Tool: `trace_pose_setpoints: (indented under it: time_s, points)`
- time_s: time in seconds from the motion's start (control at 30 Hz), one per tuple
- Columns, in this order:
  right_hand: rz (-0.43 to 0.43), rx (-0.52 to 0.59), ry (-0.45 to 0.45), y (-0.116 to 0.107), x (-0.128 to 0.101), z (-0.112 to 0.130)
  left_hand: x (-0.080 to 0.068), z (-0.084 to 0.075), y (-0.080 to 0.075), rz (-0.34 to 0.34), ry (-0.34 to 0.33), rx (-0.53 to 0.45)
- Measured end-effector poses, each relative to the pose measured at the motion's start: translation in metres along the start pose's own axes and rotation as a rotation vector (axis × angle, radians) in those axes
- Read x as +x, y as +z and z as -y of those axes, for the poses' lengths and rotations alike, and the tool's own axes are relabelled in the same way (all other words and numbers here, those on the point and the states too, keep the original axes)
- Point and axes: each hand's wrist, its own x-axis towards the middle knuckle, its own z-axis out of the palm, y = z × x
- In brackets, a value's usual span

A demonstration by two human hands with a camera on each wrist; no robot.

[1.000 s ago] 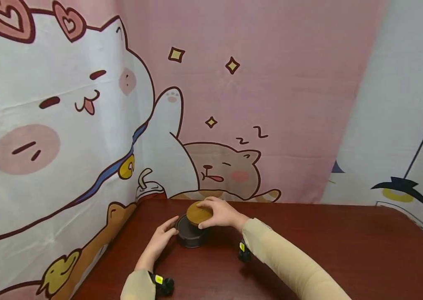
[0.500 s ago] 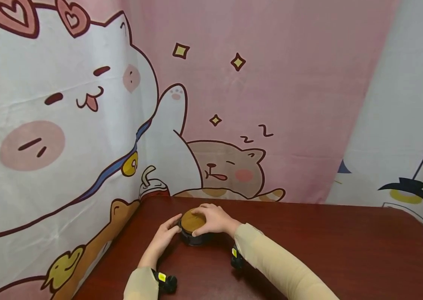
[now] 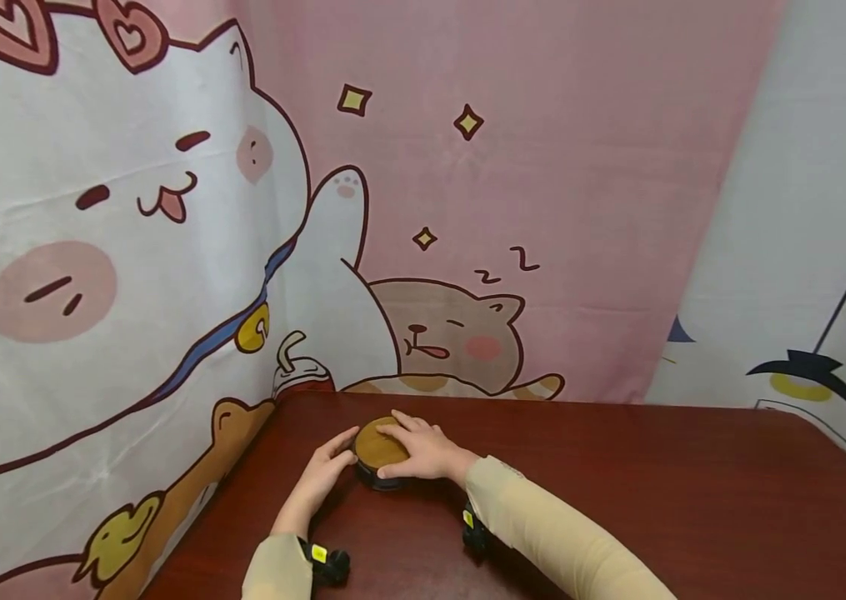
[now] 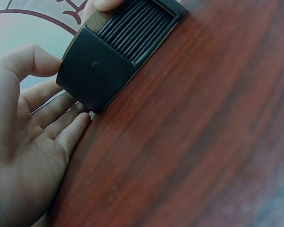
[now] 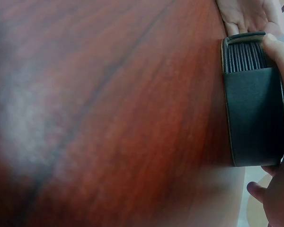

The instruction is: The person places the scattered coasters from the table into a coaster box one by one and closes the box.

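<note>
A flat, round brown coaster (image 3: 373, 448) lies level over the top of a round black coaster holder (image 4: 94, 68). Thin black coasters (image 4: 137, 32) show stacked in the gap in the holder's side. My right hand (image 3: 425, 451) grips the brown coaster from the right, its thumb at the near edge and fingers spread across the top. On the left, my left hand (image 3: 317, 479) holds the holder's side between thumb and fingers, little finger low by the table. In the right wrist view the holder (image 5: 254, 118) stands with its base on the table.
The reddish-brown wooden table (image 3: 618, 492) spreads out to the right. Behind and to the left hangs a cloth (image 3: 543, 167) printed with cartoon cats, meeting the table's far and left edges. Wrist cameras (image 3: 328, 567) sit under both cuffs.
The right hand has brought the brown coaster left and down from above the holder's far right rim onto its top. The left hand has stayed at the holder's side.
</note>
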Motion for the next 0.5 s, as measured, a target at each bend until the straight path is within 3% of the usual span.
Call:
trace_pose_setpoints:
  time_s: [0.27, 0.5]
  points:
    - [0.023, -0.02, -0.007, -0.003, -0.015, -0.019, 0.008, 0.003, 0.009, 0.018, 0.015, -0.011]
    - [0.036, -0.042, -0.003, -0.021, -0.03, -0.037, 0.009, 0.001, -0.009, 0.023, 0.032, -0.031]
